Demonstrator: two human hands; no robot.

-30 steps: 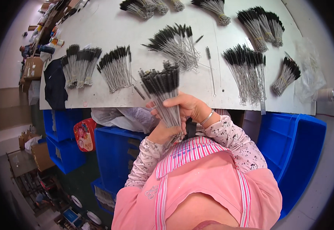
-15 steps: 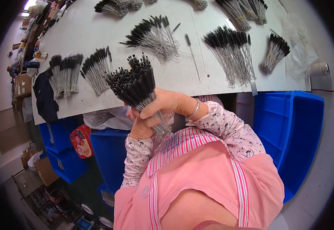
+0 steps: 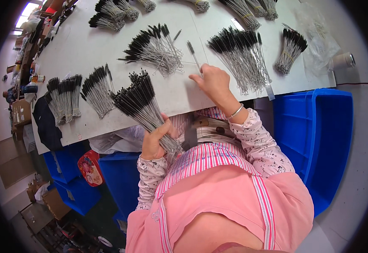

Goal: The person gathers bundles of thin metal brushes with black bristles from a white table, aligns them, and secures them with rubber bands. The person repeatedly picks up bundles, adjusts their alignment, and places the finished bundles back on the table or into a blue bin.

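My left hand is closed around the wire stems of a thick bundle of black-bristled wire brushes. The bristle ends fan upward and to the left, over the table's front edge. A single wire brush lies apart on the table. Over its lower stem is my right hand, thumb spread away from the fingers; part of that stem is hidden beneath it. Beyond my hands a loose pile of brushes lies on the white table, and a wider fanned pile is to the right.
Banded brush bundles stand at the left and right, with several more along the far side. A clear plastic bag lies by the right edge near a white roll. Blue bins flank me below the table.
My right hand has left the bundle and moved right and forward to the single brush. The left hand alone keeps the bundle. The view has shifted slightly.
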